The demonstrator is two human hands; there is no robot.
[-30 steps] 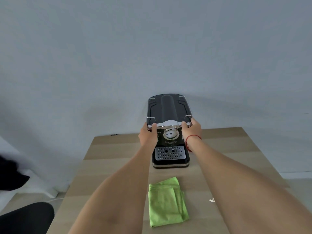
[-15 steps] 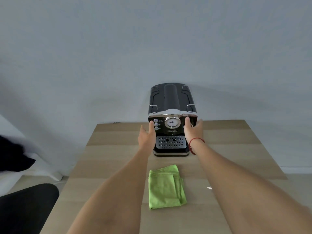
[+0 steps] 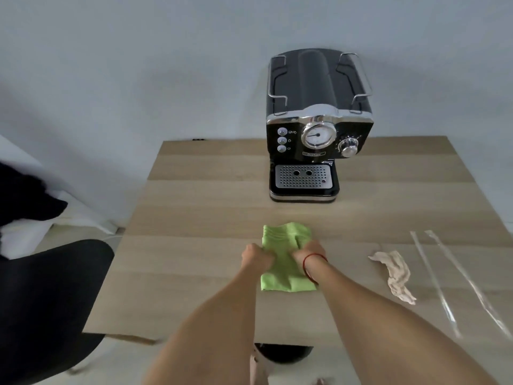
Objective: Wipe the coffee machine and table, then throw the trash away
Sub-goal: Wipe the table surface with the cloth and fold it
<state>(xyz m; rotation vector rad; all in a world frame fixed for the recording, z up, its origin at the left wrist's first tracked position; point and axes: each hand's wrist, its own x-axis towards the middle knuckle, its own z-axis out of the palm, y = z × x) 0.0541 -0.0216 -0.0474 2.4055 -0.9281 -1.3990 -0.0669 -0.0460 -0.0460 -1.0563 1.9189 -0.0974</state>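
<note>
A black and chrome coffee machine [image 3: 316, 129] stands at the back of the wooden table [image 3: 194, 218], facing me. A folded green cloth [image 3: 286, 240] lies in front of it near the table's middle. My left hand [image 3: 255, 257] grips the cloth's left edge with curled fingers. My right hand [image 3: 309, 252], with a red string at the wrist, grips its right side. A crumpled beige tissue [image 3: 395, 275] and two clear plastic wrappers [image 3: 444, 282] lie on the table to the right.
A black chair seat [image 3: 52, 295] sits left of the table. A dark round bin [image 3: 283, 354] shows below the table's near edge. The grey wall rises right behind the table and the machine.
Both hands left the coffee machine and came back to the green cloth, which they now grip. The view tipped down, showing the tissue and wrappers at the right.
</note>
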